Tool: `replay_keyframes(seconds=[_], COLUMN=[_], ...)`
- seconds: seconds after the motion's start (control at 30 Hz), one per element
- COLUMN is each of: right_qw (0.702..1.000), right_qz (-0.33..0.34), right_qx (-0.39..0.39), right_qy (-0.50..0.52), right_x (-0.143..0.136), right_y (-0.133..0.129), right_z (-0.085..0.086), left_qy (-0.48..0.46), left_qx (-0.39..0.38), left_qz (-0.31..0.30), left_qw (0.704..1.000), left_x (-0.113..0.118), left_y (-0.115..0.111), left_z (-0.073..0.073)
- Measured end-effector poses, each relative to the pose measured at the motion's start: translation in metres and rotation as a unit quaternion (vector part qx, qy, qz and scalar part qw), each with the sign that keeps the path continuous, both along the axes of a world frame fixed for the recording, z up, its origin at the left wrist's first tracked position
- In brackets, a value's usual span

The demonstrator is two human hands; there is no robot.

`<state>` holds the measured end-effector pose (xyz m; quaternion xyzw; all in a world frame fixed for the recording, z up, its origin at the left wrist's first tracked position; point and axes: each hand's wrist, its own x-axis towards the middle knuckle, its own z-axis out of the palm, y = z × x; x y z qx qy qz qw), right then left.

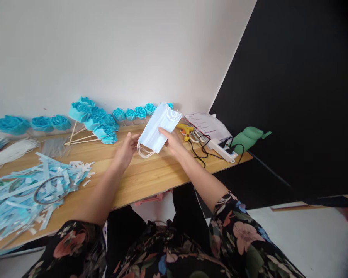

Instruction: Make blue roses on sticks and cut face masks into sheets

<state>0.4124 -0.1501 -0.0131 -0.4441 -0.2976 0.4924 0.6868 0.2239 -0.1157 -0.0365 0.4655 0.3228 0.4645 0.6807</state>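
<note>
A small stack of light blue face masks [158,129] is held tilted above the table, white ear loops hanging from both ends. My right hand [171,139] grips the stack from the right, its thumb lying on top and the fingers hidden underneath. At the left end, my left hand [126,150] is beside the ear loops, thumb raised and fingers apart. I see nothing held in it. Behind the masks, blue fabric-like flowers [140,112] stand in a row along the wall. More blue flowers on sticks [97,119] lean in a bunch to the left.
A heap of blue and white strips [46,185] with a ring [50,200] covers the table's left side. On the right are a yellow glue gun [186,130], cables, a white power strip [224,150], printed papers [207,123] and a green object [246,139]. A black panel [301,96] borders the right.
</note>
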Motion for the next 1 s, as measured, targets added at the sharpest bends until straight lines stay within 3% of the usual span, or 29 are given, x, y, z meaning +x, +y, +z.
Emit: replay_keyframes(seconds=[0.17, 0.37, 0.53, 0.67, 0.8, 1.0], right_qw=[0.997, 0.989, 0.983, 0.982, 0.972, 0.966], right_qz=[0.026, 0.05, 0.039, 0.008, -0.05, -0.073], right_qx=[0.015, 0.058, 0.065, 0.089, 0.128, 0.15], right_qy=[-0.07, -0.128, -0.17, -0.168, -0.19, -0.197], right_x=[-0.017, -0.024, -0.024, -0.016, 0.0, 0.025], right_y=[-0.015, -0.022, -0.023, -0.022, -0.023, -0.039], right_z=[-0.012, -0.018, -0.017, -0.003, 0.02, 0.049], left_qy=[0.095, 0.08, 0.148, 0.171, 0.185, 0.204], left_qx=[0.109, 0.092, 0.084, 0.131, 0.144, 0.147], left_qz=[-0.026, -0.01, 0.0, 0.002, 0.001, 0.016], left_qw=[0.989, 0.992, 0.985, 0.976, 0.972, 0.968], left_x=[-0.001, 0.001, -0.002, -0.002, -0.002, -0.005], left_y=[-0.006, -0.009, -0.011, -0.009, -0.006, -0.003], left_z=[0.002, 0.002, 0.005, 0.003, 0.0, -0.003])
